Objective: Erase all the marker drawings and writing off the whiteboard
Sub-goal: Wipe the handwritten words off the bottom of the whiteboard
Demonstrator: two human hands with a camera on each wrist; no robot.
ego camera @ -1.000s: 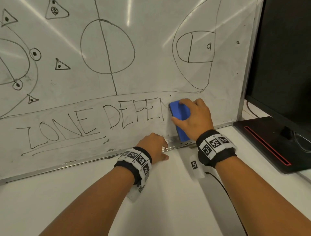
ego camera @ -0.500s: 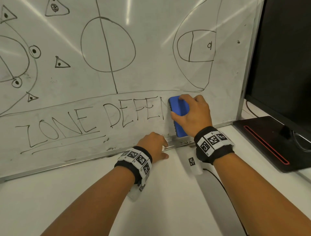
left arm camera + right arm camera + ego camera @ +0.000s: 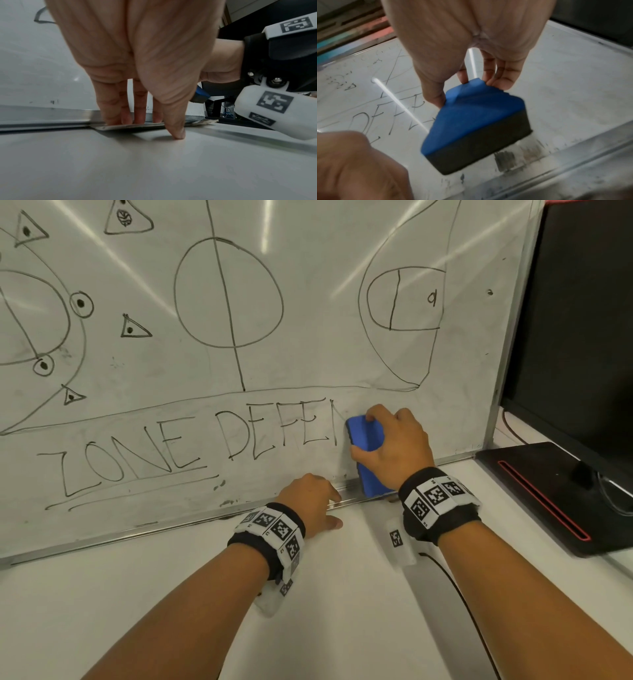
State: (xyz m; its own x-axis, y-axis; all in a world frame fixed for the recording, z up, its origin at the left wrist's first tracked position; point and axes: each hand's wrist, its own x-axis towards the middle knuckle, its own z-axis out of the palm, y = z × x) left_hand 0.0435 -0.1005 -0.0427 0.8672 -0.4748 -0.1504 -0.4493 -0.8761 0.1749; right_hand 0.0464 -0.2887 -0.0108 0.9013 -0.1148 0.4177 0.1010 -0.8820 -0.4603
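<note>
A whiteboard [image 3: 308,364] leans upright on the table, covered in black marker circles, triangles and lines. Below them is the underlined writing "ZONE DEFEN" [image 3: 191,450]. My right hand [image 3: 394,446] grips a blue eraser [image 3: 364,443] with a black felt face [image 3: 476,152], pressed flat on the board just right of the last letter. The board to the right of the eraser shows only grey smears. My left hand [image 3: 308,498] rests on the board's metal bottom rail [image 3: 51,119], fingers [image 3: 118,119] straight on the rail and thumb on the table.
A dark monitor [image 3: 582,320] stands right beside the board's right edge, and its black base [image 3: 534,494] with a red stripe lies on the white table [image 3: 154,604]. A thin black cable [image 3: 455,587] runs along my right forearm.
My right hand has slid the eraser a little up and then down the board beside the last letter. The left hand has stayed on the rail.
</note>
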